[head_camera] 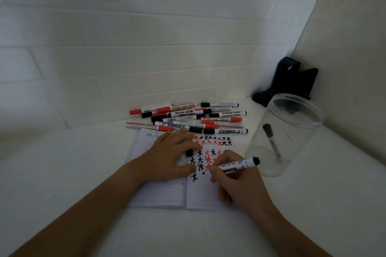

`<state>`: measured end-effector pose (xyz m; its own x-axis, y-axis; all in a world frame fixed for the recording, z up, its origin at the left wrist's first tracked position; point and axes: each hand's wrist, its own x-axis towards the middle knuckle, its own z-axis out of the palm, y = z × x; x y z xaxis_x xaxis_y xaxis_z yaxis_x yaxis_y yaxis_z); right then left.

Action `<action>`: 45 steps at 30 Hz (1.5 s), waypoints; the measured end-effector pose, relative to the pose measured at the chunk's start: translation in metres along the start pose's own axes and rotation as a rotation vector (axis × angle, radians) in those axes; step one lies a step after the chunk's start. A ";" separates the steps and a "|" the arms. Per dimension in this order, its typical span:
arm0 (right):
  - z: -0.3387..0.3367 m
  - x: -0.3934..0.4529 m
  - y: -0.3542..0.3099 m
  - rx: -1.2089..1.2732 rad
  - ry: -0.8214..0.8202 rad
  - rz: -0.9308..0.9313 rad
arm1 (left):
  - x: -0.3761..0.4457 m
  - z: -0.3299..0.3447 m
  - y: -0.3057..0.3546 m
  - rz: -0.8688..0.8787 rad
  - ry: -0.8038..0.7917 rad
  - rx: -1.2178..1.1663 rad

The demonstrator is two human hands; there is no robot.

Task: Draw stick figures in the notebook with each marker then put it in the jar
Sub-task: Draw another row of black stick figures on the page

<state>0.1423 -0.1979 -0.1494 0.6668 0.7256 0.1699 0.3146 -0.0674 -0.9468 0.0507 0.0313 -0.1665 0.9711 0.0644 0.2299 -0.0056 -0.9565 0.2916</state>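
On the bench (62, 173), from my head view, my left hand (167, 157) lies flat, fingers straight, pinning the open notebook (165, 194). My right hand (236, 181) pinches a black marker (236, 166), tip on the page beside rows of red and black figures. Drawing is the step in hand. Next I judge: cap it, then drop it into the jar (286, 133), just right, one marker inside. Many markers (188, 119) wait beyond.

Two bare forearms, hands (167, 158) uncovered, no sleeves visible.
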 end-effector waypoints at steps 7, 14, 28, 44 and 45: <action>0.001 -0.001 0.001 -0.037 -0.007 0.003 | 0.000 -0.003 0.001 -0.003 -0.008 -0.011; 0.004 0.000 0.003 -0.139 -0.025 -0.014 | 0.000 -0.002 0.001 -0.002 -0.017 0.003; 0.005 0.002 0.003 -0.103 0.011 0.006 | 0.001 -0.003 0.003 -0.002 -0.005 -0.012; 0.004 0.001 0.004 -0.109 -0.013 0.015 | 0.001 -0.002 0.001 -0.004 -0.018 -0.002; 0.004 0.001 0.004 -0.101 -0.007 0.022 | 0.001 -0.001 0.001 -0.005 -0.018 -0.003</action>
<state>0.1414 -0.1950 -0.1544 0.6695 0.7281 0.1471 0.3665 -0.1516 -0.9180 0.0518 0.0311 -0.1646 0.9753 0.0639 0.2116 -0.0015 -0.9553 0.2955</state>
